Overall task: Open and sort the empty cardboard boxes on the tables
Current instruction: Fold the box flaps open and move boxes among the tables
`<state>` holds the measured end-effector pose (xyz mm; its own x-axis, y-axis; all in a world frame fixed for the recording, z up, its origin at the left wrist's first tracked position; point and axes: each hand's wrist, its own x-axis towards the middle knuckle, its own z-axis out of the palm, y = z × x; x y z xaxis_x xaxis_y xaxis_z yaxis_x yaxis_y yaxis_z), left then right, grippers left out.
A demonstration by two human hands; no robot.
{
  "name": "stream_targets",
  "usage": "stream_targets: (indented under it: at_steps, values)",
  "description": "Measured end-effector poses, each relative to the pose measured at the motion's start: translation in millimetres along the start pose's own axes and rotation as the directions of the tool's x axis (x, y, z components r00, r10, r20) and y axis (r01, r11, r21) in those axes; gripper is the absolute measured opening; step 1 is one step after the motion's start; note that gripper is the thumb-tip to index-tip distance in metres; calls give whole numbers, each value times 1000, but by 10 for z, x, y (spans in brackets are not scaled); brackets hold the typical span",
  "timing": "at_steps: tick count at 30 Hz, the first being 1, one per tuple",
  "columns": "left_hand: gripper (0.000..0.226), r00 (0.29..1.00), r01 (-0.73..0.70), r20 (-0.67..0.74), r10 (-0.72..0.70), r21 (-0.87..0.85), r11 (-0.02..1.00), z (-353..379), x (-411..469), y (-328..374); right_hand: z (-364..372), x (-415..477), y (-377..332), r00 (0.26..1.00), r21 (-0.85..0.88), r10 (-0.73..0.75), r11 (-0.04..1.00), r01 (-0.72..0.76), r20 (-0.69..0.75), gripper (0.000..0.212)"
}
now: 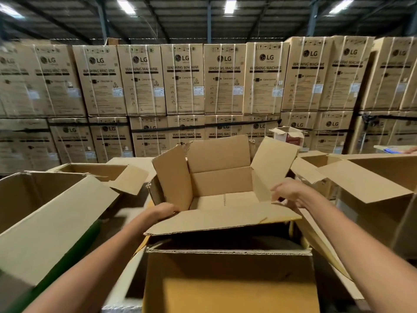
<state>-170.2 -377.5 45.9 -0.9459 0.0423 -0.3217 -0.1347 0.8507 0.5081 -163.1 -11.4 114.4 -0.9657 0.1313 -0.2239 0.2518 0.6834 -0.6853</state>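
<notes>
The open box [222, 184] stands in the middle, just behind a nearer box [228, 281], and the left hand [162, 211] curls over its near left corner, while the right hand [287, 193] touches its right flap [273, 163], too blurry to tell if it grips.

Long white ceiling lamps [230, 5] give the light from overhead and burn out to glare against the dark ridged metal roof [180, 21]. The hall is evenly bright and warm-toned. The open brown cardboard box [221, 177] in the middle is sharp, with deep shadow under its near flap. The stacked brown printed cartons [182, 80] behind bow outward and smear into blur toward both side edges. The right hand [288, 193] is slightly motion-blurred.
</notes>
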Motion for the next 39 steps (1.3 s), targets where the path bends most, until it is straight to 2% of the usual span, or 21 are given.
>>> stream_targets:
  at_steps: [2,5,7,9,11,14,16,21,24,28,31,33,37,39]
  values:
    - [31,1000,15,-2,-15,38,999,2,-18,10,55,-38,43,998,-154,3,988,6,57,34]
    - [27,997,75,14,-76,38,996,-26,-52,80,229,-37,265,994,-203,45,979,-24,99,17]
    - [25,993,101,50,-107,118,988,-21,-97,132,373,-46,429,989,-232,78,972,-47,128,8]
    - [28,985,121,99,-141,189,975,23,-116,155,496,-46,544,987,-304,56,953,-7,152,10]
    - [38,987,137,59,-150,179,974,66,-82,182,567,-2,593,987,-410,-3,909,70,161,11]
    - [39,996,91,0,-93,208,974,78,-61,349,577,62,478,981,-555,-29,821,133,192,16]
    - [37,998,39,41,-54,290,956,44,8,487,557,57,302,978,-632,-35,758,160,206,15]
    - [36,988,-71,152,8,415,907,-48,480,642,478,168,-116,966,-758,10,623,195,258,32]
    - [35,980,-113,198,23,453,884,-72,858,780,470,434,-304,938,-720,41,653,235,344,45]
    - [61,966,-201,253,63,569,798,58,1472,977,631,1063,-531,923,-718,5,629,296,385,56]
    - [84,944,-235,330,-10,694,680,368,1954,931,962,1604,-571,907,-726,-3,597,340,422,63]
    - [91,927,-249,370,-60,726,641,564,2189,871,1246,1920,-467,894,-729,38,594,340,447,73]
    - [87,901,-191,418,-120,629,753,1055,2546,592,1701,2349,-70,853,-759,242,606,240,462,91]
    - [83,917,-139,370,-148,645,751,1417,2679,356,1929,2460,184,819,-765,330,616,189,468,91]
